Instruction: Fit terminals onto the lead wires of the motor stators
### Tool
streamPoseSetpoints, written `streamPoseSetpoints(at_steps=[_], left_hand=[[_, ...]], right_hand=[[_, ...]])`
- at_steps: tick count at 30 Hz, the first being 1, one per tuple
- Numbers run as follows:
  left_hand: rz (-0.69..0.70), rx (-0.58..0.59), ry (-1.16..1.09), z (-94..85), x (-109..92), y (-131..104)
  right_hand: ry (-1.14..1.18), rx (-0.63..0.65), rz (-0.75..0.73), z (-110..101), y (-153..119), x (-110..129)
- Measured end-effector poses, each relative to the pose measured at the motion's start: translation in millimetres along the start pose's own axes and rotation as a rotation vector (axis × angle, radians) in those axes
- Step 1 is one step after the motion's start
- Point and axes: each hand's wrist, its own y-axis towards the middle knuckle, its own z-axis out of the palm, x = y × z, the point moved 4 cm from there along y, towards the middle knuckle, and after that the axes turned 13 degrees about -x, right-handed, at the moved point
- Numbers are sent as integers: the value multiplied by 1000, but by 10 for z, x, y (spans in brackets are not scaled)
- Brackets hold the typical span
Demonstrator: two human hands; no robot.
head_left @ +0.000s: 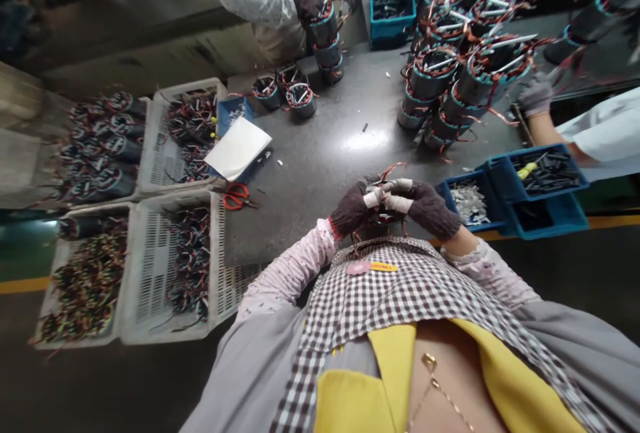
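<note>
Four big pale crates are standing at the left of the dark table (200, 236). The near middle crate (143, 280) is holding dark parts with wires, and the near left one is brimming with thin red and yellow-green wires. Both crates behind them are holding more dark, round parts. At the right, one blue bin (446, 188) is holding little white bits, and the blue bin beside it (580, 186) is holding black strips and something yellow. Across the table, another blue bin (371, 20) is holding black pieces. White paper (240, 146) is lying over part of a small blue bin (233, 105).

The wound ring (385, 218) is sitting between the person's hands, just above the table's near edge. Its open end is facing up toward the person, so its long axis is looking about upright, though the hands are hiding much of it. It is looking dark and round, with copper-red wires (395, 169) poking out.

The left hand (350, 208) and right hand (434, 210) are bending their fingers nearly closed around the ring. Their pale-wrapped fingertips are meeting over its top; what they are pinching, I cannot tell.
</note>
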Motion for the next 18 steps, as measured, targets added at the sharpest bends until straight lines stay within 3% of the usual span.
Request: streamPoseSetpoints(at_steps=[2,4,7,8,10,12,15,18], left_hand=[[8,11,99,-3,27,29],[62,-23,235,-72,23,6],[287,-171,562,-209,-37,-126],[371,-169,712,-216,-47,-184],[514,-30,1027,-157,-21,-289],[599,157,1284,-56,30,-348],[610,261,1501,119,21,-305],[526,256,1619,345,-17,-190]], right_hand=[[-54,-91,-54,-99,-4,-29],[-101,-253,-91,-351,-20,-137],[-170,-670,-50,-1026,-113,-450],[-234,-808,0,-1284,-172,-573],[-430,-980,141,-1757,-306,-784],[-596,-1008,249,-2106,-414,-896],[-662,-1035,202,-2316,-487,-845],[-580,-1056,173,-2091,-496,-747]])
